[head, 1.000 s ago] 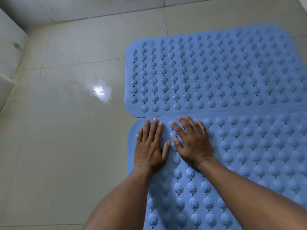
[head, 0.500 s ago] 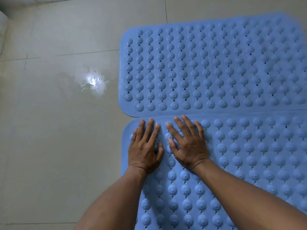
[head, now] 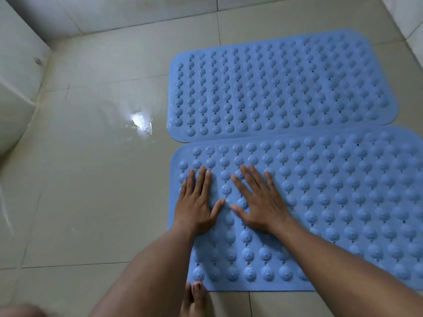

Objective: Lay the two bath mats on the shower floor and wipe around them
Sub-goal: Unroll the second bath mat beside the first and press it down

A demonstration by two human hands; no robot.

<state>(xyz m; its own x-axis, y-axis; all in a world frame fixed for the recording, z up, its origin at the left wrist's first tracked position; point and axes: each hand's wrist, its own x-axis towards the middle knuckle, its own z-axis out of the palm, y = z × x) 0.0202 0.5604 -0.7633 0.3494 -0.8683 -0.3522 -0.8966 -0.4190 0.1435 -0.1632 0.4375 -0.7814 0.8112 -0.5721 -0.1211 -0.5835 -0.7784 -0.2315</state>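
Pressing the near mat (head: 343,191) flat with left hand (head: 196,207) and right hand (head: 261,202), fingers (head: 201,179) straight, spread, gripping nothing; far mat (head: 286,92) right alongside on wet floor (head: 91,179).

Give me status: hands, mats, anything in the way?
Left hand and right hand flat on left end of near mat. Far mat laid alongside, long edges meeting. Wet patch on tiles left of mats.

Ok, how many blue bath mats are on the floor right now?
2. The far mat lies flat farther away; the near mat lies just in front of it, with the left hand and right hand flat on its left end. None looks hidden.
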